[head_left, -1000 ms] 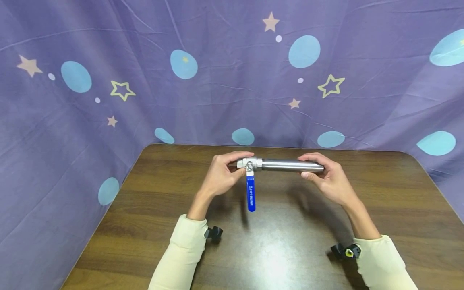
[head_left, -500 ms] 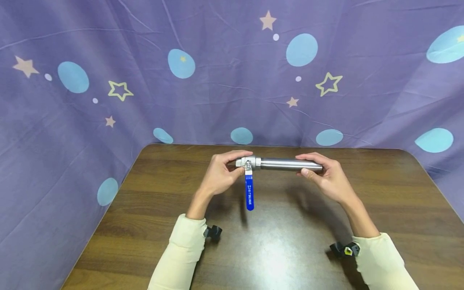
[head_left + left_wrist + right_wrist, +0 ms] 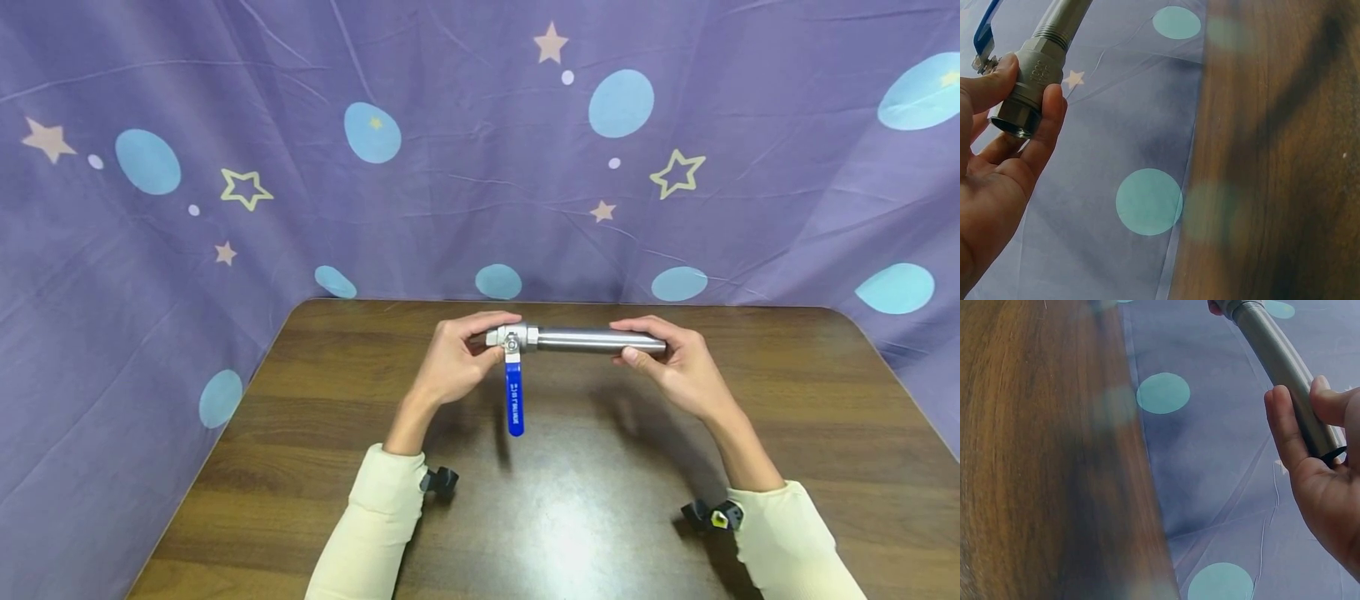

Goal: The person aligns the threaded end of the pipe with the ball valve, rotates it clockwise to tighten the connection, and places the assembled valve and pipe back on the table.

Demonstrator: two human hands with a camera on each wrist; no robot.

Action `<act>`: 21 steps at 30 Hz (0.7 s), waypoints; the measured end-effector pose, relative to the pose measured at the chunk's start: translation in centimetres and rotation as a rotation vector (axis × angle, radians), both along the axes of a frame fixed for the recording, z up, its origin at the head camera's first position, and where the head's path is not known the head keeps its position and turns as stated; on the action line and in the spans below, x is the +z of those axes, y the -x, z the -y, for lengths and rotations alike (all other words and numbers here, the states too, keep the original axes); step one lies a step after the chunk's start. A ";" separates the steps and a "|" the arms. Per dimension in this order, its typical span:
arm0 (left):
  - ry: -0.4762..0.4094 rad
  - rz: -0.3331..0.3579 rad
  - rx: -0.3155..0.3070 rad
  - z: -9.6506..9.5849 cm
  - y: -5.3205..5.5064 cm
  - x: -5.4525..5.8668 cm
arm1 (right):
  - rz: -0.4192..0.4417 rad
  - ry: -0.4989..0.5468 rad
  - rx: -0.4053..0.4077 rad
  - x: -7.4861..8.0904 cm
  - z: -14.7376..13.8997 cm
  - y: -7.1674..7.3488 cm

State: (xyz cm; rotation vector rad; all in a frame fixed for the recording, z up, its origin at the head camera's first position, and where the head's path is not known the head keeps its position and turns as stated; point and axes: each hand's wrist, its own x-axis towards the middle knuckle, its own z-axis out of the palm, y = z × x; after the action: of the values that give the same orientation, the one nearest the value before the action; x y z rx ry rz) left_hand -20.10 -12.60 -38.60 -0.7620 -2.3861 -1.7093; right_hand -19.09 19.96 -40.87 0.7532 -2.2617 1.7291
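A steel ball valve (image 3: 513, 337) with a blue lever handle (image 3: 514, 398) is joined to a smooth metal pipe (image 3: 577, 339), and both are held level above the table. My left hand (image 3: 459, 360) grips the valve body at its outer end, thumb in front and fingers behind. At the other end, my right hand (image 3: 678, 367) holds the pipe between thumb and fingers. The lever points toward me, across the pipe's line. In the left wrist view, the valve's open threaded end (image 3: 1017, 119) faces the palm, and pipe threads show where the two parts meet.
The brown wood-grain table (image 3: 300, 433) lies under both hands. A purple curtain (image 3: 450, 217) with stars and blue ovals hangs behind it and along the left side. Black wrist mounts (image 3: 439, 481) sit at the cuffs of the pale sleeves (image 3: 367, 521).
The view has shifted slightly, so everything sits a little further left in it. Both hands keep their holds on the valve and pipe, and the lever still points toward me.
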 end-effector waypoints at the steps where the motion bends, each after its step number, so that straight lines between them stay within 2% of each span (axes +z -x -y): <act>1: 0.000 0.002 0.000 0.0 0.0 0.0 | -0.001 0.001 0.007 0.0 0.0 0.0; 4: -0.004 0.009 0.004 0.0 -0.1 0.0 | -0.007 0.023 0.046 -0.1 0.1 -0.1; 8: -0.008 0.017 0.014 0.1 -0.1 0.0 | -0.080 0.011 0.060 -0.1 0.4 -0.1; 14: -0.012 0.037 0.017 0.3 0.0 0.0 | -0.188 -0.023 -0.011 -0.1 0.8 -0.1; 21: -0.034 0.028 0.000 0.3 0.1 0.0 | -0.180 0.039 -0.059 -0.2 1.0 -0.2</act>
State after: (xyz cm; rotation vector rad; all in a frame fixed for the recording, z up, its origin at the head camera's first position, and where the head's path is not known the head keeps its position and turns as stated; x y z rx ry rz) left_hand -20.18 -12.89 -38.59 -0.7373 -2.3686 -1.7676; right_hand -18.93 18.99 -41.05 0.7914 -2.1041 1.6045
